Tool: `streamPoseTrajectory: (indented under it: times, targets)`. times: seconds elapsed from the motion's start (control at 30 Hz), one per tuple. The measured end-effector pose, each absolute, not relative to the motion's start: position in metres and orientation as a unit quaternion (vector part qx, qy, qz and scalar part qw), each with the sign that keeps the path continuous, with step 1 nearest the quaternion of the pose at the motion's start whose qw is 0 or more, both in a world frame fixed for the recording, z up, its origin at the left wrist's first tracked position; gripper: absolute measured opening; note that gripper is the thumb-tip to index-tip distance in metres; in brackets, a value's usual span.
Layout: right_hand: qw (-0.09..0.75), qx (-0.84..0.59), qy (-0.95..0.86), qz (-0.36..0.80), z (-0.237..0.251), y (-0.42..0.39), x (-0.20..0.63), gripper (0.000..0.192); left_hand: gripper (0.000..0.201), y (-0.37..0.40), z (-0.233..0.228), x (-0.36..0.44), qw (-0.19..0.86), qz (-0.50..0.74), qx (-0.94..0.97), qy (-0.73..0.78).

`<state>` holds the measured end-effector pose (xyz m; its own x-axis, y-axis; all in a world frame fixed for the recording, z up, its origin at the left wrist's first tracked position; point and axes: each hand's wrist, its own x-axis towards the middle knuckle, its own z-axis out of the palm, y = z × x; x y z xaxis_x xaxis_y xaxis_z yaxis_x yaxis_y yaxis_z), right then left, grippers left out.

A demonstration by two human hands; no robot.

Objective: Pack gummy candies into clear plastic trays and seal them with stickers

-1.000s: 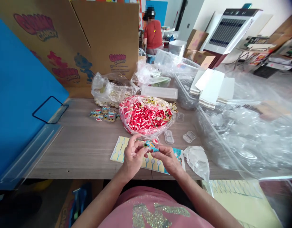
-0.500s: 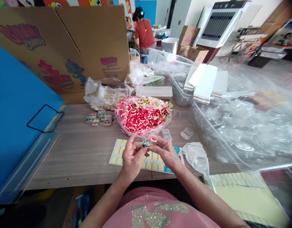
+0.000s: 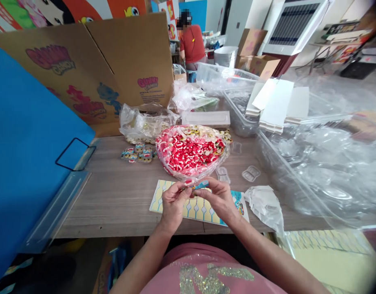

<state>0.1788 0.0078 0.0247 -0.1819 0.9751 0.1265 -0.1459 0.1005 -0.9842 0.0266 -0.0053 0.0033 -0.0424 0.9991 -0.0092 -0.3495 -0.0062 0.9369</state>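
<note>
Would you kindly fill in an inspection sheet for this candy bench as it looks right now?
Surface: wooden table, lightly cluttered.
Job's things: small candy pack pinched between left hand and right hand, above the sticker sheet.
Clutter: bag of red gummies, finished packs, empty clear shells, heaped plastic bags.
Grip: both hands shut on the pack.
Cables: nothing seen.
Surroundings: cardboard carton, blue board, a person working behind.

Bright, even daylight; wide-angle warp

Soft shadows under the hands (image 3: 195,200); glare whitens the plastic bags (image 3: 322,163) right of the grip. Edges bend and blur outward, corners darken, and the far room beyond looks overexposed and soft.
</note>
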Motion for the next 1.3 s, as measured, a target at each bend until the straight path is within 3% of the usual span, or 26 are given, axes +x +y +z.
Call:
streamPoseTrajectory:
  times: [0.13,0.2,0.27,0.33,0.4,0.5,0.63,0.73,0.83,0.97,1.17,1.3]
  targets:
    - [0.572,-0.397,-0.469,0.543,0.017,0.001,0.171,0.018,0.017,-0.008,0.006,0.027,0.550,0.622,0.381,0.406]
    - [0.626,-0.445,-0.490,0.413,0.020,-0.004,0.174,0.032,0.017,-0.009,0.007,0.026,0.542,0.631,0.376,0.408]
    - [0.647,-0.472,-0.554,0.226,0.025,-0.009,0.177,0.030,0.016,-0.009,0.008,0.026,0.537,0.635,0.375,0.410]
    - [0.607,-0.463,-0.641,0.077,0.030,-0.013,0.179,0.026,0.015,-0.010,0.010,0.027,0.529,0.640,0.384,0.404]
    - [0.568,-0.444,-0.692,0.019,0.034,-0.012,0.178,0.028,0.016,-0.012,0.012,0.029,0.509,0.646,0.406,0.398]
    - [0.568,-0.430,-0.699,0.065,0.036,-0.005,0.173,0.025,0.017,-0.015,0.016,0.027,0.456,0.640,0.456,0.418]
    - [0.532,-0.391,-0.722,0.207,0.039,0.002,0.176,0.020,0.018,-0.018,0.020,0.018,0.425,0.597,0.520,0.440]
    - [0.474,-0.337,-0.747,0.322,0.045,0.005,0.186,0.019,0.028,-0.019,0.020,0.011,0.468,0.588,0.506,0.423]
    - [0.383,-0.290,-0.789,0.384,0.051,0.007,0.195,0.018,0.028,-0.019,0.014,0.004,0.578,0.532,0.471,0.401]
    - [0.312,-0.358,-0.813,0.338,0.043,0.002,0.196,0.022,0.021,-0.018,0.000,-0.004,0.662,0.457,0.425,0.415]
    - [0.384,-0.442,-0.727,0.359,0.018,-0.012,0.181,0.023,0.028,-0.023,-0.005,0.009,0.622,0.448,0.440,0.467]
    - [0.366,-0.446,-0.739,0.349,0.008,-0.005,0.198,0.019,0.031,-0.016,0.007,0.004,0.604,0.401,0.478,0.496]
